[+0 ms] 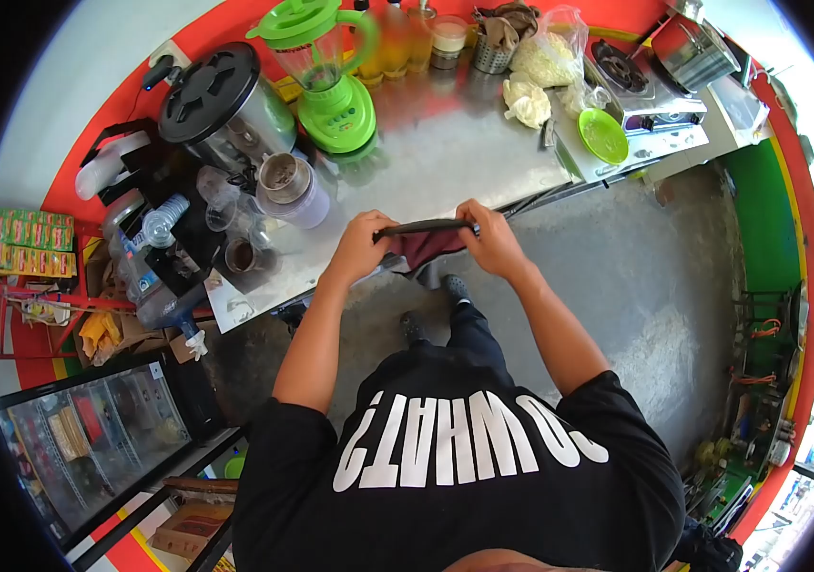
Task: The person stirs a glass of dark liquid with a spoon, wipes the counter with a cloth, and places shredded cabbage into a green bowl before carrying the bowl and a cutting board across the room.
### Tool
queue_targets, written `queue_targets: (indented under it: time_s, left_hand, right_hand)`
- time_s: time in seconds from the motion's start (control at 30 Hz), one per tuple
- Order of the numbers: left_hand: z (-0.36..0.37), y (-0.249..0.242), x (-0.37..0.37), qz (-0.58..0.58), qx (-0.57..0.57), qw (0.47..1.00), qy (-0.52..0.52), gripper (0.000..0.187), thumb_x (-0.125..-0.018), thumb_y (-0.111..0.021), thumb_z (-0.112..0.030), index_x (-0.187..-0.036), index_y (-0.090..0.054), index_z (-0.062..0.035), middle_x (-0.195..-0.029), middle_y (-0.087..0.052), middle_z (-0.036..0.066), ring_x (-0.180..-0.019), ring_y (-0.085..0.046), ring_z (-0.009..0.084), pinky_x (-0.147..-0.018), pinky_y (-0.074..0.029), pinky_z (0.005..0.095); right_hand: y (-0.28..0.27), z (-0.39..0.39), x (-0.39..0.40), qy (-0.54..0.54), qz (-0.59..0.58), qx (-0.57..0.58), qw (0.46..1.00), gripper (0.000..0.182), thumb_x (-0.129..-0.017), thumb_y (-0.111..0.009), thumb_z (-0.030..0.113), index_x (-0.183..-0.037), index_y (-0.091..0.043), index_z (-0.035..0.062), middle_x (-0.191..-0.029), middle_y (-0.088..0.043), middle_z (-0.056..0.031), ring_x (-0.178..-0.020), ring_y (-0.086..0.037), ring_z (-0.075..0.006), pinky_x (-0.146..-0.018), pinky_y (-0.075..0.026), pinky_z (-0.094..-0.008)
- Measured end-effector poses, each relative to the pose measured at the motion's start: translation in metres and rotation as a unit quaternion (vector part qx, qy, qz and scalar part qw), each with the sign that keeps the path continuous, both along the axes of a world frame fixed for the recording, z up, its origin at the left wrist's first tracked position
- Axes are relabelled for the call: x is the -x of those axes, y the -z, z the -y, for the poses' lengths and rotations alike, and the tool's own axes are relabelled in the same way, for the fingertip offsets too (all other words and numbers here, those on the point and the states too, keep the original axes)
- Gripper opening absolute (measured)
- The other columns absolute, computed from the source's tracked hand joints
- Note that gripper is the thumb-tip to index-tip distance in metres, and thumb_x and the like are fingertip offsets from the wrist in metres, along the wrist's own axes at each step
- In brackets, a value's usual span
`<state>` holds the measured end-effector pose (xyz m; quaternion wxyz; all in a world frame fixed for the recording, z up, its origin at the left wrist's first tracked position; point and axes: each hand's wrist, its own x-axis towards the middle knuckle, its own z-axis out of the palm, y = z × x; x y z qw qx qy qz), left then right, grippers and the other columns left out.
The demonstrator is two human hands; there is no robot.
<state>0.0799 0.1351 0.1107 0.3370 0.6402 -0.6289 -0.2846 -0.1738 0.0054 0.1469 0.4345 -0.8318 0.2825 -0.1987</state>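
Observation:
A dark maroon cloth item with a black band [426,244] is stretched between my two hands, just off the front edge of the metal counter [445,143]. My left hand [361,250] is closed on one end of the band. The other end is gripped by my right hand [493,240]. Below the band the maroon fabric hangs loose in folds. Nearest to my left hand on the counter stands a pale purple container [304,203] with a metal strainer cup [285,178] on top.
A green blender [335,105], a large steel pot with black lid [221,105] and bottles [395,48] line the counter's back. Farther right are a bag of pale food [550,59], a green bowl [602,136] and a gas stove [650,95]. A glass case [102,429] stands lower left.

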Motion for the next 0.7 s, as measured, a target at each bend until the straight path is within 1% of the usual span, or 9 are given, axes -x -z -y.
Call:
queue_targets:
  time_s: [0.03, 0.07, 0.17, 0.37, 0.43, 0.5, 0.57, 0.63, 0.7]
  left_hand:
    - [-0.007, 0.012, -0.004, 0.023, 0.113, 0.992, -0.042, 0.024, -0.088, -0.069, -0.005, -0.11, -0.078, -0.0016, -0.099, -0.072, 0.019, -0.09, -0.068, 0.0387, -0.083, -0.054, 0.0464]
    - [-0.015, 0.032, -0.006, 0.058, -0.03, 0.998, 0.017, 0.025, -0.088, -0.066, -0.004, -0.11, -0.077, -0.0019, -0.098, -0.074, 0.019, -0.089, -0.069, 0.0394, -0.082, -0.054, 0.0468]
    - [-0.032, 0.017, -0.001, 0.004, -0.115, 0.991, -0.071, 0.025, -0.089, -0.065, -0.002, -0.111, -0.076, -0.0013, -0.101, -0.075, 0.02, -0.091, -0.07, 0.0387, -0.083, -0.054, 0.0443]
    - [-0.033, 0.007, -0.001, -0.162, 0.097, 0.969, -0.158, 0.019, -0.094, -0.066, -0.004, -0.111, -0.075, 0.0004, -0.095, -0.076, 0.021, -0.087, -0.072, 0.0365, -0.082, -0.054, 0.0404]
    - [-0.042, 0.019, -0.013, 0.013, -0.107, 0.994, 0.004, 0.019, -0.095, -0.066, -0.004, -0.112, -0.074, 0.0018, -0.096, -0.077, 0.019, -0.088, -0.073, 0.0302, -0.081, -0.054, 0.0404]
    - [-0.05, 0.006, -0.014, 0.072, -0.116, 0.991, 0.004, 0.018, -0.096, -0.066, -0.002, -0.111, -0.073, 0.0028, -0.093, -0.077, 0.016, -0.086, -0.071, 0.0218, -0.078, -0.053, 0.0378]
    - [-0.048, -0.012, -0.016, -0.152, -0.023, 0.968, -0.196, 0.015, -0.096, -0.065, 0.0, -0.108, -0.072, 0.0044, -0.087, -0.075, 0.014, -0.082, -0.067, 0.0171, -0.076, -0.052, 0.0342]
    - [-0.053, -0.014, -0.015, -0.162, 0.024, 0.972, -0.17, 0.015, -0.097, -0.064, 0.001, -0.109, -0.071, 0.0048, -0.087, -0.073, 0.01, -0.082, -0.063, 0.0135, -0.077, -0.051, 0.0313]
    - [-0.053, -0.022, -0.019, -0.194, 0.013, 0.972, -0.134, 0.015, -0.099, -0.062, -0.002, -0.111, -0.069, 0.0027, -0.089, -0.068, 0.005, -0.085, -0.058, 0.0111, -0.079, -0.048, 0.0285]
  right_hand:
    - [0.011, -0.004, 0.001, -0.049, -0.053, 0.071, 0.995, 0.019, -0.091, -0.063, 0.007, -0.108, -0.065, -0.0014, -0.091, -0.069, -0.023, -0.089, -0.067, -0.042, -0.081, -0.052, -0.0479]
    - [0.023, -0.008, 0.004, -0.096, -0.107, 0.14, 0.98, 0.02, -0.09, -0.064, 0.006, -0.107, -0.069, -0.0008, -0.093, -0.07, -0.0226, -0.093, -0.067, -0.042, -0.085, -0.053, -0.0492]
    - [0.034, -0.003, 0.01, -0.088, -0.175, 0.174, 0.965, 0.021, -0.087, -0.064, 0.005, -0.104, -0.075, 0.0013, -0.098, -0.072, -0.0207, -0.101, -0.067, -0.0412, -0.092, -0.052, -0.0507]
    - [0.0, -0.008, -0.001, 0.099, 0.016, 0.158, 0.982, 0.016, -0.088, -0.064, 0.006, -0.1, -0.073, 0.0003, -0.101, -0.071, -0.0164, -0.102, -0.065, -0.0384, -0.096, -0.05, -0.0487]
    - [0.043, 0.0, 0.012, -0.069, -0.109, 0.247, 0.96, 0.015, -0.091, -0.065, 0.007, -0.102, -0.073, 0.0015, -0.099, -0.071, -0.016, -0.099, -0.064, -0.0389, -0.095, -0.049, -0.0489]
    - [0.036, 0.001, 0.015, -0.063, -0.151, 0.223, 0.961, 0.015, -0.093, -0.066, 0.01, -0.104, -0.072, 0.0017, -0.098, -0.071, -0.0174, -0.098, -0.065, -0.04, -0.096, -0.048, -0.0482]
    - [-0.009, 0.0, 0.01, 0.086, -0.044, 0.156, 0.983, 0.017, -0.094, -0.066, 0.011, -0.107, -0.071, 0.0008, -0.097, -0.073, -0.0189, -0.098, -0.066, -0.0405, -0.094, -0.049, -0.0474]
    - [-0.014, -0.01, 0.007, 0.11, 0.024, 0.209, 0.971, 0.017, -0.095, -0.066, 0.011, -0.106, -0.071, -0.0005, -0.093, -0.072, -0.0198, -0.094, -0.067, -0.0403, -0.09, -0.051, -0.0465]
    - [-0.026, -0.016, 0.005, 0.106, 0.033, 0.111, 0.988, 0.017, -0.097, -0.065, 0.011, -0.107, -0.07, -0.0024, -0.091, -0.072, -0.0207, -0.088, -0.068, -0.0391, -0.083, -0.053, -0.0433]
